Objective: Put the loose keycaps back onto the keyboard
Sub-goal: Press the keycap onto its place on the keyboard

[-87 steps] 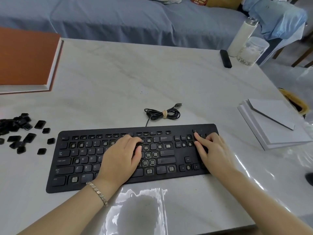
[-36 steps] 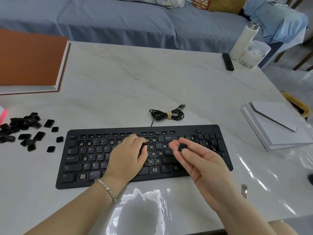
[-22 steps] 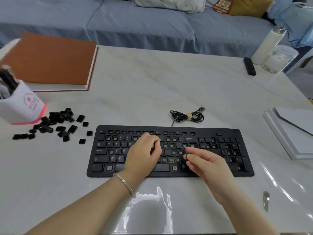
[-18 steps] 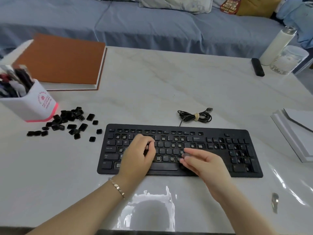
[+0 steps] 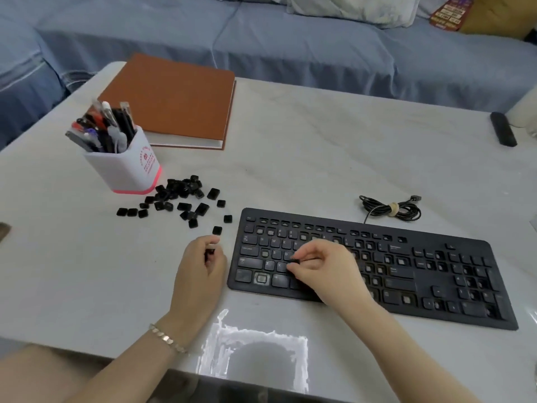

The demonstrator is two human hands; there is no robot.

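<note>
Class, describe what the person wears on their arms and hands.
The left forearm and right forearm are bare, with no sleeves in view. The left hand and right hand have no gloves, and no rings show. A thin bracelet of small flat metallic links circles the left wrist.

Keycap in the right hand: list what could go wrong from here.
1. The right hand pinches the keycap over the keyboard, where many sockets are bare; it may go into the wrong one or seat tilted.
2. The left hand seems to pinch a second keycap off the keyboard; it could slip out unwatched.
3. The loose keycaps lie scattered close to that hand; a sweep could knock some off the table.
</note>
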